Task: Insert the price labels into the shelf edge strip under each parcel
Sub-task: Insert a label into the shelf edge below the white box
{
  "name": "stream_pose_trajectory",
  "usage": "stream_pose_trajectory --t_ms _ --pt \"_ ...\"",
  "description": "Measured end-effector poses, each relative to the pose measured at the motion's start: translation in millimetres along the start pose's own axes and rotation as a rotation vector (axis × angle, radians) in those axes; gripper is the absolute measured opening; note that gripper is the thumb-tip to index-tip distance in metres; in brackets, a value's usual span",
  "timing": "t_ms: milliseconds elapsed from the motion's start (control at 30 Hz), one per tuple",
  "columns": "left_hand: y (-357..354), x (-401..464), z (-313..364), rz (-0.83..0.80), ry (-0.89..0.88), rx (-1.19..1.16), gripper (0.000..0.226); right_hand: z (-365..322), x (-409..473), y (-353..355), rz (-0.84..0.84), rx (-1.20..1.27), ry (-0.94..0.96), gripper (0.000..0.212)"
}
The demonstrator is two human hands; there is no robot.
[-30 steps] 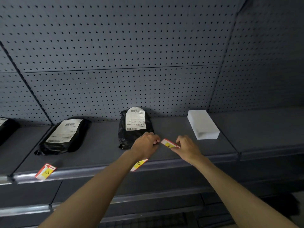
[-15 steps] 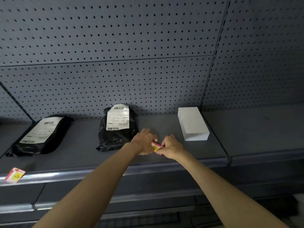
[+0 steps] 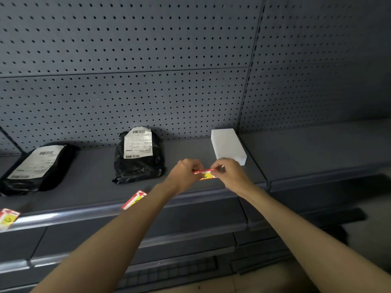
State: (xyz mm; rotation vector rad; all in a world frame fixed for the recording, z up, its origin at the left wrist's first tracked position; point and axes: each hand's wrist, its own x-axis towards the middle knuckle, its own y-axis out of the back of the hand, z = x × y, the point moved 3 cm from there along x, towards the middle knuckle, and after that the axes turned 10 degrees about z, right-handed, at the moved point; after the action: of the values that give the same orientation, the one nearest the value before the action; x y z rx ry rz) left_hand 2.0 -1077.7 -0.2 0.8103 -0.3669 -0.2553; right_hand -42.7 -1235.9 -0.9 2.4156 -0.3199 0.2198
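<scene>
My left hand (image 3: 186,174) and my right hand (image 3: 231,176) pinch the two ends of a red, white and yellow price label (image 3: 205,174), held level above the shelf in front of a white box parcel (image 3: 228,145). A black bag parcel (image 3: 138,156) with a white shipping label lies to the left, and another black bag parcel (image 3: 36,168) lies further left. A second price label (image 3: 133,199) sits tilted in the shiny shelf edge strip (image 3: 74,214) under the middle parcel. A third price label (image 3: 8,217) sits in the strip at the far left.
A dark perforated back panel (image 3: 148,60) rises behind the shelf. A neighbouring shelf section (image 3: 317,149) continues to the right. Lower shelf edges (image 3: 169,246) run below my arms.
The view has shifted a little. My hands have drawn apart from a tight pinch, so the label is spread out between them, nearer the white box.
</scene>
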Motion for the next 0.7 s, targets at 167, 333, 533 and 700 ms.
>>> stream_pose_trajectory --t_ms 167,333,533,700 --pt "-31 -17 30 0.066 -0.051 0.181 0.012 20 -24 44 0.05 -0.038 -0.065 0.008" --pt "-64 -38 45 0.121 -0.181 0.292 0.019 48 -36 77 0.076 -0.137 -0.021 0.009" --pt "-95 -47 54 0.108 -0.167 0.427 0.028 77 -35 89 0.064 -0.165 0.06 0.009" --pt "-107 -53 61 0.135 -0.13 0.533 0.031 90 -34 86 0.064 -0.173 0.115 0.008"
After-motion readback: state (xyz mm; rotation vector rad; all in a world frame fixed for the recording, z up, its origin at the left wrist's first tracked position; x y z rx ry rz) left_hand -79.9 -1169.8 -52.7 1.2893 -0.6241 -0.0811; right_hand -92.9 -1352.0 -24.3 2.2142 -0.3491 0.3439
